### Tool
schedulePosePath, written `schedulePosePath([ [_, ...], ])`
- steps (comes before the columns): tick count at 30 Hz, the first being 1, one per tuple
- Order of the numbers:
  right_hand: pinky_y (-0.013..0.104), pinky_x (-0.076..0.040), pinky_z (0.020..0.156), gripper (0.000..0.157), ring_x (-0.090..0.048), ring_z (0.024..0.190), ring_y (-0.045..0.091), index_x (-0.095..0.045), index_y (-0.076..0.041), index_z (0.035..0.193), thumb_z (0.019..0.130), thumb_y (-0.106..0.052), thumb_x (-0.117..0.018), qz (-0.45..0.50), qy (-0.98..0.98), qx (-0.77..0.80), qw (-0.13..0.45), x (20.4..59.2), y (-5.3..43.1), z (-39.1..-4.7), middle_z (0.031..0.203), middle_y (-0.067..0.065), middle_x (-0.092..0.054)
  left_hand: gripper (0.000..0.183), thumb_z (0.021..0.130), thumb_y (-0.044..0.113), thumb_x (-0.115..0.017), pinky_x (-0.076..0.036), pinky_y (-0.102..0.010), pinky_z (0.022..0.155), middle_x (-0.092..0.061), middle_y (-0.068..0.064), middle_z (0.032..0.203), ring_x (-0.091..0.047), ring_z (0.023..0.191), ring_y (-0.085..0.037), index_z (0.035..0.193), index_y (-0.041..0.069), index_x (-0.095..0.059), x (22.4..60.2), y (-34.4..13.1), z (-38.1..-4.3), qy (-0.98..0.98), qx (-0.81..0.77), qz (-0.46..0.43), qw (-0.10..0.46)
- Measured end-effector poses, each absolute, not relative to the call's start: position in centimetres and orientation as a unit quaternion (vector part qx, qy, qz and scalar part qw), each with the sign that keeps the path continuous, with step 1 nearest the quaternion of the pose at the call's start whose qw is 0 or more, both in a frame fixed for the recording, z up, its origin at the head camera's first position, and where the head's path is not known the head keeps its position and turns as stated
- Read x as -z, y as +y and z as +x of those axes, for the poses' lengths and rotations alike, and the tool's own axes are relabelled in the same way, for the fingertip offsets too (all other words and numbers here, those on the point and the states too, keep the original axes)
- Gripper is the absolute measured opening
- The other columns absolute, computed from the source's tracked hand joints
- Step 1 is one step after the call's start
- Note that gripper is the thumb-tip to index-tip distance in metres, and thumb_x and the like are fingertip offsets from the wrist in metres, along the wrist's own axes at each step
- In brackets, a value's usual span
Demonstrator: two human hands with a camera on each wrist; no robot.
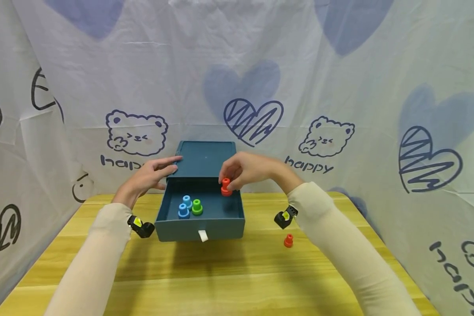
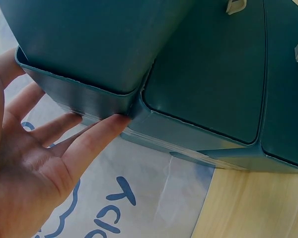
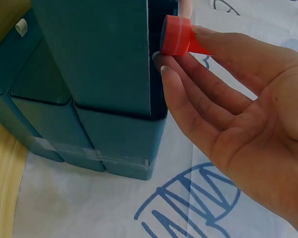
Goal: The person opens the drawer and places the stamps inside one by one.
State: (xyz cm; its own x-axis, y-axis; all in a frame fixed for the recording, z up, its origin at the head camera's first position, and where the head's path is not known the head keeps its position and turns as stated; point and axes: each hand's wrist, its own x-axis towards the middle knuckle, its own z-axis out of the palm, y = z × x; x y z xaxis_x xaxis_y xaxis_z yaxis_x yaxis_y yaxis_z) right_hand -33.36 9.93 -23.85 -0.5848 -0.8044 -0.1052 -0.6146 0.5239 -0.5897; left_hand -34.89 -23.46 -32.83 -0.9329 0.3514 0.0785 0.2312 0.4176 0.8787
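A dark teal drawer box (image 1: 207, 159) stands on the table with its top drawer (image 1: 177, 231) pulled out. My right hand (image 1: 248, 170) pinches a red stepped peg (image 1: 226, 188) between thumb and fingers, over the right part of that drawer. In the right wrist view, the red peg (image 3: 176, 35) is tilted sideways by the drawer's edge. Two light blue pegs (image 1: 183, 211) and one green peg (image 1: 197, 207) stand inside, left of the middle. With fingers extended, my left hand (image 1: 152, 175) touches the box's left side; the left wrist view shows this hand (image 2: 54, 153) against the casing.
Another red peg (image 1: 288, 241) stands on the wooden table (image 1: 221, 285), right of the box. A white pull tab (image 1: 203, 235) hangs on the drawer front. Lower closed drawers (image 2: 203, 84) appear in the left wrist view. A printed white cloth (image 1: 189, 87) hangs behind and at both sides.
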Motion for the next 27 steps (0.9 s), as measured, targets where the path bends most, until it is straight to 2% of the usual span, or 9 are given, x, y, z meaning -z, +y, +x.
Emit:
schedulePosePath([
  [9, 0.028, -0.063, 0.087, 0.026, -0.070, 0.099, 0.018, -0.072, -0.004, 0.118, 0.092, -0.005, -0.075, -0.422, 0.849, 0.239, 0.207, 24.6, 8.6, -33.6, 0.113, 0.010, -0.075, 0.063, 0.107, 0.045, -0.053, -0.042, -0.071, 0.110, -0.015, -0.015, 0.174, -0.023, 0.156, -0.048, 0.162, 0.019, -0.036, 32.9, -23.4, -34.9, 0.839, -0.513, 0.173, 0.056],
  [21, 0.025, -0.061, 0.090, 0.019, -0.069, 0.097, 0.015, -0.074, -0.008, 0.111, 0.092, -0.006, -0.076, -0.428, 0.854, 0.201, 0.217, 25.4, 7.4, -33.7, 0.110, 0.007, -0.076, 0.063, 0.107, 0.046, -0.053, -0.042, -0.071, 0.110, -0.017, -0.014, 0.174, -0.023, 0.157, -0.046, 0.162, 0.020, -0.036, 32.9, -23.4, -35.1, 0.840, -0.513, 0.170, 0.056],
  [27, 0.025, -0.062, 0.089, 0.020, -0.070, 0.098, 0.016, -0.073, -0.003, 0.111, 0.091, -0.003, -0.076, -0.434, 0.849, 0.209, 0.217, 25.8, 7.3, -33.8, 0.111, 0.011, -0.076, 0.064, 0.106, 0.046, -0.053, -0.042, -0.071, 0.110, -0.016, -0.014, 0.174, -0.022, 0.157, -0.046, 0.162, 0.020, -0.036, 32.9, -23.4, -35.0, 0.839, -0.513, 0.169, 0.057],
])
